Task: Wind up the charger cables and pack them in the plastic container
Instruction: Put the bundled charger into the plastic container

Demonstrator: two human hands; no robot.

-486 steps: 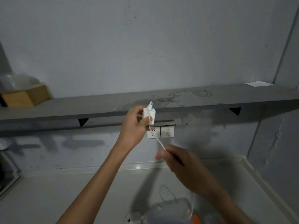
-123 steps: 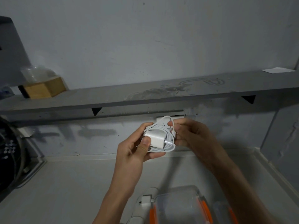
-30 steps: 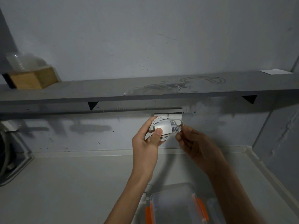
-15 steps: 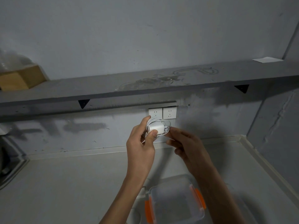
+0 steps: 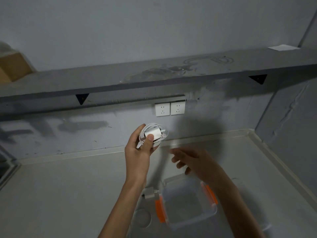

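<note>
My left hand (image 5: 139,152) grips a white charger (image 5: 153,133) with its white cable wound in loops around the adapter, held up in front of the wall. Lower and to the right, my right hand (image 5: 192,161) hovers apart from the charger, blurred, with its fingers spread and nothing in it. Below both hands a clear plastic container (image 5: 187,201) with orange clips stands on the counter, closed by its lid. A second white adapter (image 5: 149,193) lies against the container's left side with a coiled cable (image 5: 142,219) below it.
Two white wall sockets (image 5: 170,109) sit under a long grey shelf (image 5: 154,76). A wooden box (image 5: 12,66) stands on the shelf's left end and a white paper (image 5: 282,47) on its right end. The pale counter (image 5: 60,194) meets a raised edge at the right.
My right hand has let go of the wound cable and dropped down to the right, above the container. The left hand still holds the charger, now lower below the sockets.
</note>
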